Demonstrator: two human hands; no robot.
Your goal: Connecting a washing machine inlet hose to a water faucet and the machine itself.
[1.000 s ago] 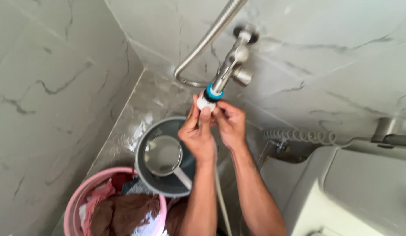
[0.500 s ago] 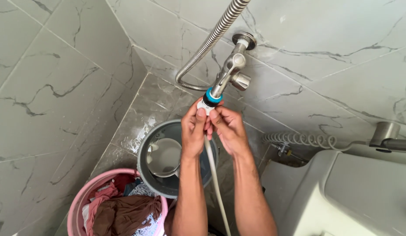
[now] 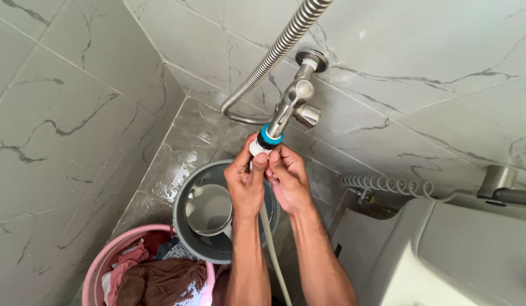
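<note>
Pinching the white hose connector (image 3: 258, 148) under the blue collar (image 3: 271, 135) of the wall tap (image 3: 295, 99) at frame centre, left hand (image 3: 246, 181) and right hand (image 3: 286, 178) are gripping narrowly, best kept square while pressing upward.

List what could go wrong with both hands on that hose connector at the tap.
1. Both hands, left hand and right hand, pinch the small white-and-blue connector by the fingertips; it might slip off the tap.
2. A loose joint could spray water onto the floor, which already looks wet.
3. The hose hangs beside the grey bucket; if dropped, it could miss it.
</note>
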